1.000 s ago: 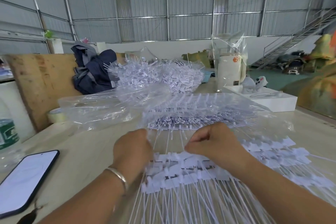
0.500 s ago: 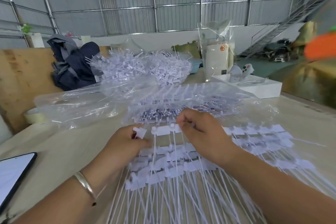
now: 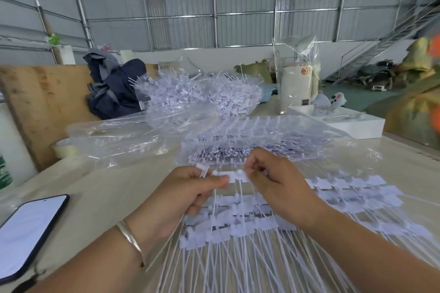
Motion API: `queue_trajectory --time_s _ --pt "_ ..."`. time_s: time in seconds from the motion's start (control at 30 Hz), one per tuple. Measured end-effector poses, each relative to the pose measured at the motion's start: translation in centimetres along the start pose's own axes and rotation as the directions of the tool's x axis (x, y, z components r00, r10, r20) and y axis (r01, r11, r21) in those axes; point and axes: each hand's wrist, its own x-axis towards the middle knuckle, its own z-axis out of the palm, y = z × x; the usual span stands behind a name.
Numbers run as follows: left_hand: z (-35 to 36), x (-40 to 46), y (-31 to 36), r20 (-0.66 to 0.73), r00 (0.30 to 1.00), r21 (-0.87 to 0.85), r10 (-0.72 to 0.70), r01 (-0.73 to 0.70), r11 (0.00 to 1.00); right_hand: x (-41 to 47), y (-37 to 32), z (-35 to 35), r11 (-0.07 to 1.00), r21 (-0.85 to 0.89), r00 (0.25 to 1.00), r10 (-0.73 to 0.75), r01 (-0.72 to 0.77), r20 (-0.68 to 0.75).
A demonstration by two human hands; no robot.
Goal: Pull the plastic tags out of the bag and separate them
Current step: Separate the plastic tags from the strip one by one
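The left hand [image 3: 188, 194] and right hand [image 3: 273, 185] pinch a strip of plastic tags [image 3: 234, 177] between their fingers, with the bag [image 3: 250, 140] at 12 o'clock.

The plastic tags [image 3: 238, 221] spread across the pale beige table [image 3: 100, 188] are plain white, heads and tails alike; inside the clear, glossy bag [image 3: 147, 140] their packed ends look bluish-purple. A silver bangle [image 3: 129, 239] circles the left wrist. The phone [image 3: 26, 233] has a black rim and a white-lit screen, and the bundled cloth [image 3: 114, 93] is dark navy
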Motion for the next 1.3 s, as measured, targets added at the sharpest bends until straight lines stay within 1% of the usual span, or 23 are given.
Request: queue_trajectory --time_s 0.1,0.2,0.27,0.33,0.4,0.47,0.53,0.6,0.7,0.77,0.83,0.9,0.97,1.03,1.07,1.13,1.2,1.23,1.3 --pt "-0.3 0.2 0.1 -0.032 0.999 -0.067 -0.034 0.032 0.997 0.1 0.2 -0.2 1.0 -0.029 1.0 -0.005 0.006 0.022" --pt "-0.6 0.3 0.2 -0.009 0.999 -0.145 -0.051 0.049 0.988 0.3 0.6 -0.8 0.996 -0.06 0.997 0.075 -0.073 0.035" --pt "-0.7 0.2 0.2 0.018 0.999 -0.184 -0.043 0.046 0.982 0.4 0.6 -1.1 0.986 0.03 0.984 0.164 -0.166 0.071" --pt "-0.7 0.2 0.1 0.039 0.999 -0.224 -0.023 0.031 0.974 0.4 0.3 -1.3 0.958 0.174 0.97 0.207 -0.227 0.126" --pt "-0.6 0.1 0.3 0.083 0.997 -0.279 -0.006 0.029 0.96 0.4 -0.2 -1.6 0.923 0.301 0.966 0.198 -0.24 0.164" --pt "-0.4 0.1 0.4 0.151 0.988 -0.343 0.007 0.046 0.938 0.4 -0.9 -2.0 0.895 0.384 0.969 0.17 -0.229 0.181" --pt "-0.2 0.0 0.2 0.225 0.974 -0.433 0.007 0.093 0.896 0.4 -1.5 -2.3 0.869 0.447 0.97 0.136 -0.215 0.201" --pt "0.2 -0.2 -0.2 0.314 0.949 -0.501 0.011 0.155 0.851 0.3 -1.8 -2.2 0.854 0.481 0.969 0.094 -0.196 0.227" --pt "1.0 -0.6 -0.6 0.449 0.893 -0.509 0.018 0.24 0.827 0.1 -2.2 -1.5 0.836 0.519 0.96 0.029 -0.177 0.28" --pt "1.4 -0.7 -0.8 0.489 0.872 -0.517 0.008 0.283 0.808 0.0 -2.1 -1.2 0.819 0.543 0.956 0.02 -0.184 0.293" --pt "1.5 -0.7 -1.0 0.489 0.872 -0.525 0.004 0.291 0.8 0.0 -1.8 -1.1 0.807 0.557 0.953 0.023 -0.197 0.303" --pt "1.6 -0.5 -1.0 0.478 0.879 -0.546 0.003 0.294 0.785 0.0 -1.9 -1.2 0.807 0.555 0.952 0.029 -0.202 0.304" --pt "1.5 -0.4 -0.9 0.449 0.893 -0.576 0.016 0.275 0.77 0.1 -2.1 -1.3 0.811 0.547 0.959 0.061 -0.209 0.277" --pt "1.2 -0.2 -0.6 0.376 0.927 -0.586 0.005 0.234 0.775 0.3 -2.1 -1.7 0.814 0.543 0.973 0.115 -0.208 0.201" --pt "1.0 -0.2 -0.4 0.327 0.945 -0.569 -0.01 0.205 0.796 0.5 -2.0 -2.0 0.819 0.535 0.977 0.144 -0.206 0.155" --pt "0.6 -0.2 -0.1 0.182 0.983 -0.456 -0.02 0.103 0.884 0.6 -1.9 -2.4 0.836 0.511 0.979 0.193 -0.199 0.065" --pt "0.2 -0.1 0.1 -0.001 0.999 -0.272 0.043 -0.042 0.961 0.7 -1.7 -2.7 0.861 0.478 0.979 0.202 -0.173 -0.01" --pt "0.1 0.0 0.1 -0.06 0.994 -0.2 0.086 -0.096 0.975 0.7 -1.7 -2.6 0.875 0.457 0.98 0.198 -0.162 -0.03" --pt "0.0 0.1 0.0 -0.115 0.987 -0.138 0.114 -0.129 0.982 0.6 -1.5 -2.5 0.889 0.432 0.98 0.191 -0.153 -0.048"
